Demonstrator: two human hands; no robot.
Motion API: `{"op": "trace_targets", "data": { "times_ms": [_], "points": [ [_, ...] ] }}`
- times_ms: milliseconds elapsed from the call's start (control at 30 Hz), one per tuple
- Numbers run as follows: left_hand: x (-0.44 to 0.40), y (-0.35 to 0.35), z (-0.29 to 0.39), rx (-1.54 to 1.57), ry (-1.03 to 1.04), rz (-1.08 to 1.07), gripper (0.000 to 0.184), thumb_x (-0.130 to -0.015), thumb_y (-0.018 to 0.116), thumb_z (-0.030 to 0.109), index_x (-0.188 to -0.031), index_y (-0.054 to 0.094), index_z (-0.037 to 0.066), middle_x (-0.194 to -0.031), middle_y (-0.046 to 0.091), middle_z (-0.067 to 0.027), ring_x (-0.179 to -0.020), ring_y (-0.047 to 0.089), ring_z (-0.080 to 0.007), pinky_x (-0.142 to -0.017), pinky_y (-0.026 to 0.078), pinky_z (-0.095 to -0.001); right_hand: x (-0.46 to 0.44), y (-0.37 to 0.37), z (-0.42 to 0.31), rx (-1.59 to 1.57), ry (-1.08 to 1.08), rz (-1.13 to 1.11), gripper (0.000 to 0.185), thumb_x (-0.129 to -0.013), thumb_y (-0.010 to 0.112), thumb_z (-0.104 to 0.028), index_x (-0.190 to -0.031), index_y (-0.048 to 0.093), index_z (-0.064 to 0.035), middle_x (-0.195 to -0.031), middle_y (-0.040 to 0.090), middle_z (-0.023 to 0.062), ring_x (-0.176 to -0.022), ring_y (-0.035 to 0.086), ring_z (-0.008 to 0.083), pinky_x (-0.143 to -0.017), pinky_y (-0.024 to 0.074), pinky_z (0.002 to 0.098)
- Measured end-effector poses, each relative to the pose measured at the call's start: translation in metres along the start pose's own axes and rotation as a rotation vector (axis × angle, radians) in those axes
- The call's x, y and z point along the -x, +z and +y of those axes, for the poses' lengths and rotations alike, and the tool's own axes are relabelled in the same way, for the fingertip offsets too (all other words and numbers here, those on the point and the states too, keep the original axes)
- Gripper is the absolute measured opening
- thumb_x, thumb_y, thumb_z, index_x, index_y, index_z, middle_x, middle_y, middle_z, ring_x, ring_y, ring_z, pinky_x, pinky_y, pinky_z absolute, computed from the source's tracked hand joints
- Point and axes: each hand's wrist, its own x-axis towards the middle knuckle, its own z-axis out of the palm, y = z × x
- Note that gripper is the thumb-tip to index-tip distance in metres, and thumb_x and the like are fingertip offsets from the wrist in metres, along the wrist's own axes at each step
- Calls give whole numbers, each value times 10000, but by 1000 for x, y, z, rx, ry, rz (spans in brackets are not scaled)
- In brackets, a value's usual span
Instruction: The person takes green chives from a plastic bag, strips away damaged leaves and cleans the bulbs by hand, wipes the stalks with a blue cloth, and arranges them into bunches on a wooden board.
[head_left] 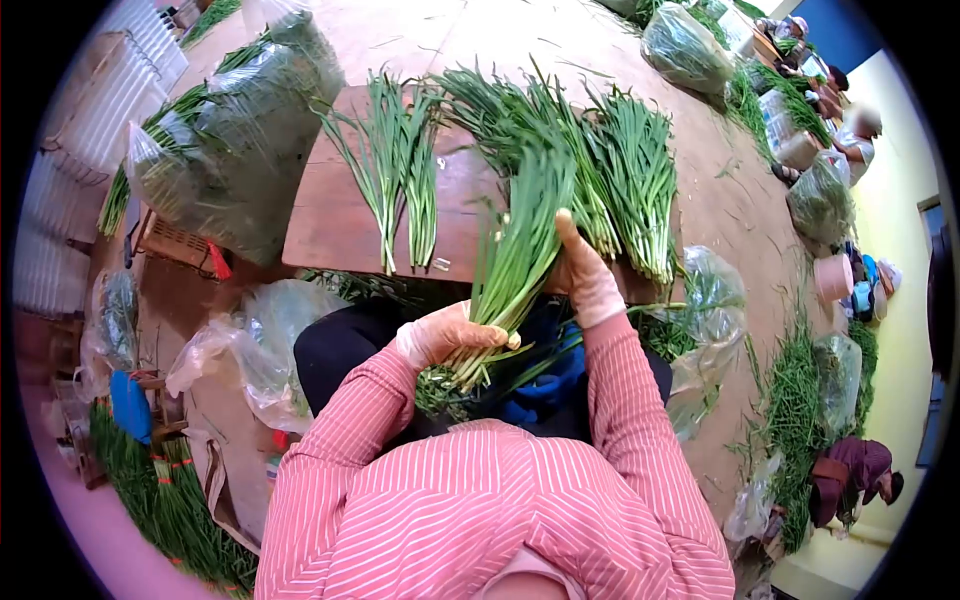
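Note:
Over my lap, a bunch of long green stalks [525, 235] slants up and away, its pale ends toward me. My left hand [450, 335], in a whitish glove, is wrapped round the lower stalks. My right hand [588, 272], gloved too, is beside the bunch at its right with thumb up and fingers partly hidden behind the leaves. On the brown wooden board [335, 210] in front lie two thin bundles [385, 170] at the left and thicker bundles [640, 185] at the right.
A large plastic bag of greens [240, 140] stands at the left. Tied bundles [175, 500] lie at the lower left. Clear plastic [715, 290] is right of my knees. Several people sit along the right side among bags [685, 50] and loose greens [795, 420].

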Motion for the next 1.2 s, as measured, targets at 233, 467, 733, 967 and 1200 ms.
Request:
{"op": "trace_targets", "data": {
  "times_ms": [233,467,733,967,1200],
  "points": [
    [-1,-7,7,-243,25,38,595,-780,726,360,-1218,496,28,-1073,596,-56,-982,546,-145,-883,435,-300,-18,24,-7,121,-26,224,343,-835,673,-273,-1030,592,-2,-913,661,118,-781,655,240,-719,555,390],
    [-22,13,30,-236,397,400,448,-997,388,288,-1341,408,1,-1238,553,-100,-1087,549,-210,-974,398,-324,-1,49,-7,249,-72,253,281,-829,672,-220,-967,613,17,-822,659,121,-683,651,224,-644,563,370],
    [10,-32,-9,315,593,311,393,-977,439,339,-1076,580,-14,-523,306,93,-432,285,-35,-454,285,-251,28,29,-47,200,-396,313,230,-870,625,-195,-975,587,6,-872,637,102,-762,631,200,-683,539,313],
    [29,5,25,-1435,-138,677,874,-681,734,499,-1359,398,62,-1282,472,-207,-1201,445,-348,-1001,356,-428,31,31,-90,408,-628,286,231,-837,665,-148,-990,610,17,-864,650,88,-752,642,188,-689,542,301],
    [-55,30,141,-1045,857,457,1182,-569,877,235,-1442,119,-9,-1409,334,-235,-1301,347,-318,-1100,254,-380,1,113,-67,833,-816,274,308,-768,740,-110,-1024,618,8,-923,652,41,-803,621,124,-703,512,253]
  ]
}}
